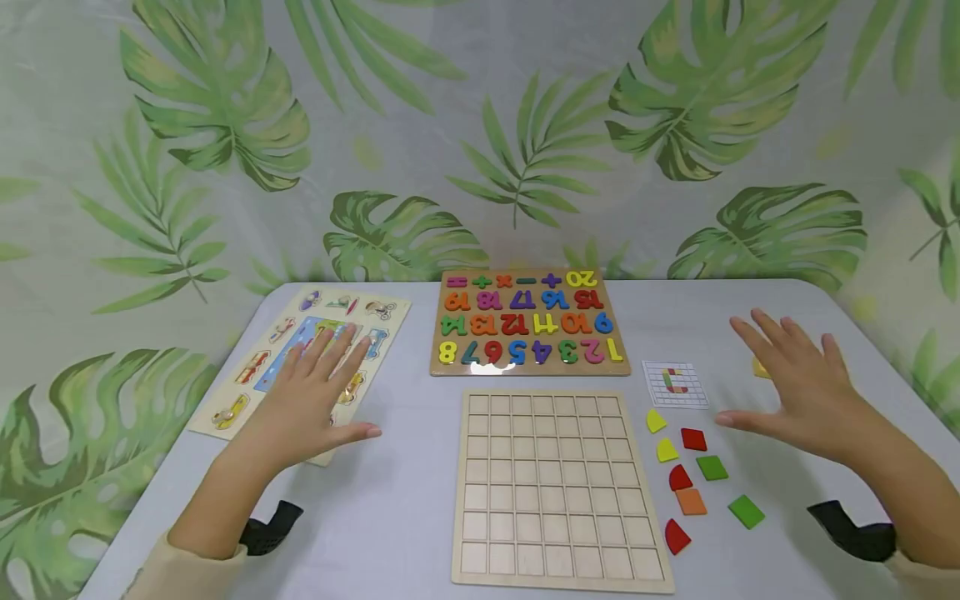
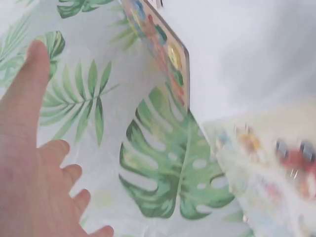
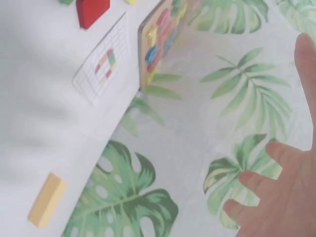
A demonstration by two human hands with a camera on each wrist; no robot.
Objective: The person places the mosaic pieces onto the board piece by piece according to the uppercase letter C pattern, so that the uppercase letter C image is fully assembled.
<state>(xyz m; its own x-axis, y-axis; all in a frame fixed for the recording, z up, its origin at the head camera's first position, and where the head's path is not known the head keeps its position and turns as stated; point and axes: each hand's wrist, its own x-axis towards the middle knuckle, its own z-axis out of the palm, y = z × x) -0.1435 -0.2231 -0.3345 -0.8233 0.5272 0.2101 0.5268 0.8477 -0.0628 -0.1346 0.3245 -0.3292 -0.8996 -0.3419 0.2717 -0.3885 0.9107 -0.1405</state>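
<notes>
My left hand (image 1: pixel 303 408), fingers spread, hovers over the right part of a picture puzzle board (image 1: pixel 232 387) and hides some of it. My right hand (image 1: pixel 806 392) is also spread and holds nothing, to the right of a small pattern card (image 1: pixel 675 385). Between the hands lies a pale wooden grid board (image 1: pixel 555 581) with bare cells. Along its right side are loose flat pieces, among them a red square (image 1: pixel 693 439), an orange square (image 1: pixel 691 502), a green square (image 1: pixel 746 512) and a yellow quarter-round (image 1: pixel 656 421). A yellow block (image 3: pixel 47 200) shows in the right wrist view.
Behind the grid board lies a number puzzle (image 1: pixel 530 372) filled with coloured numerals and signs. A leaf-patterned cloth (image 1: pixel 405 150) hangs behind the white table (image 1: pixel 405 517). Black curved parts (image 1: pixel 272 529) show at both wrists.
</notes>
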